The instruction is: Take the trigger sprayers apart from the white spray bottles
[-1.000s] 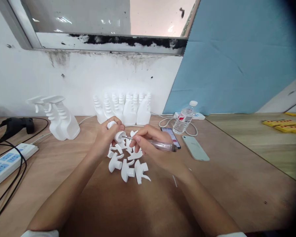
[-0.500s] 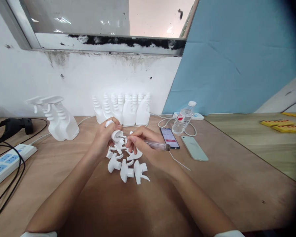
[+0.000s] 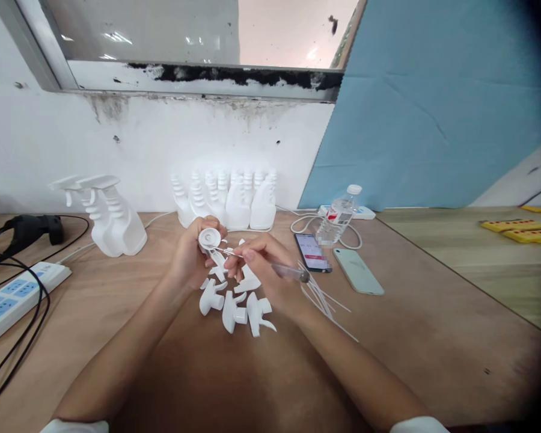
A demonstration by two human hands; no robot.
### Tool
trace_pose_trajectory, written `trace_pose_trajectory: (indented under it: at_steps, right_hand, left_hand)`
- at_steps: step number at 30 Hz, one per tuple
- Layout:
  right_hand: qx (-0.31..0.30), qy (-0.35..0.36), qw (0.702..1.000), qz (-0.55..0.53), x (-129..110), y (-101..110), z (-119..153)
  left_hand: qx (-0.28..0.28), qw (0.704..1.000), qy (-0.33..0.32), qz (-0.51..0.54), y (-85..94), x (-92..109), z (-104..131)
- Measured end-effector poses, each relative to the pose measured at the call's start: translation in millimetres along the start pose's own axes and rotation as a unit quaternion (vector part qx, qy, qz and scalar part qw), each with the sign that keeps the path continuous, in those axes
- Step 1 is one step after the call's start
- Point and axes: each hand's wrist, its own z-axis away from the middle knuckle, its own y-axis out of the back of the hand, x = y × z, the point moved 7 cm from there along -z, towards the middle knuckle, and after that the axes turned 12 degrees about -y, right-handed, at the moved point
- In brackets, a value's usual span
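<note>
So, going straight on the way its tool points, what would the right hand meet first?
Most likely the white cap in the left hand: the tip of the thin-shafted tool in the right hand appears at its rim, though depth leaves contact unclear.

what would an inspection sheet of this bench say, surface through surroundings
surface: brown wooden tabletop
job's things: loose white trigger spray heads; headless white bottles; two bottles with heads; thin white tubes
clutter: dark phone, pale green phone, water bottle
hands: left hand gripping a spray head; right hand holding clear-handled screwdriver-like tool, tip at its cap
cables: black cables across power strip; white cable beside water bottle
surroundings: stained white wall, blue cloth
</note>
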Motion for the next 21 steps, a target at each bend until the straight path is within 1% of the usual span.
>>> trace_pose_trajectory:
  at_steps: [2, 3, 5, 6, 8, 10, 11, 13, 15, 16, 17, 19, 21]
  right_hand:
    - [0.014, 0.052, 0.996, 0.064, -3, -4, 3]
    - [0.019, 0.088, 0.990, 0.108, -6, -7, 5]
    - [0.028, 0.170, 0.965, 0.198, -13, -12, 9]
    - [0.032, 0.210, 0.949, 0.234, -17, -15, 10]
    - [0.049, 0.269, 0.918, 0.287, -23, -15, 12]
    - [0.073, 0.299, 0.887, 0.345, -27, -13, 10]
    - [0.075, 0.306, 0.870, 0.379, -27, -12, 8]
    - [0.048, 0.317, 0.836, 0.446, -24, -14, 5]
    - [-0.001, 0.323, 0.810, 0.489, -18, -16, 4]
    - [-0.020, 0.322, 0.805, 0.498, -16, -17, 4]
    - [-0.029, 0.317, 0.807, 0.498, -14, -16, 5]
    - [-0.019, 0.292, 0.827, 0.480, -13, -12, 4]
    - [0.011, 0.262, 0.855, 0.447, -15, -5, 3]
  left_hand:
    - [0.026, 1.000, -0.008, 0.004, 3.5, 2, -1]
    - [0.043, 0.999, -0.016, -0.003, 6.2, 3, -1]
    - [0.069, 0.997, -0.029, -0.017, 10.3, 5, 0]
    - [0.075, 0.996, -0.033, -0.021, 11.1, 6, 0]
    - [0.074, 0.996, -0.035, -0.025, 10.0, 6, 2]
    - [0.055, 0.998, -0.023, -0.024, 5.3, 5, 4]
    - [0.045, 0.999, -0.015, -0.022, 2.8, 4, 4]
    - [0.037, 0.999, 0.004, -0.016, -0.7, 1, 6]
    - [0.044, 0.999, 0.018, -0.010, -0.8, -2, 7]
    - [0.046, 0.999, 0.023, -0.009, -0.3, -3, 7]
    - [0.043, 0.999, 0.025, -0.012, 0.3, -4, 6]
    - [0.030, 0.999, 0.022, -0.034, 2.2, -5, 3]
    - [0.020, 0.997, 0.012, -0.072, 7.0, -3, -1]
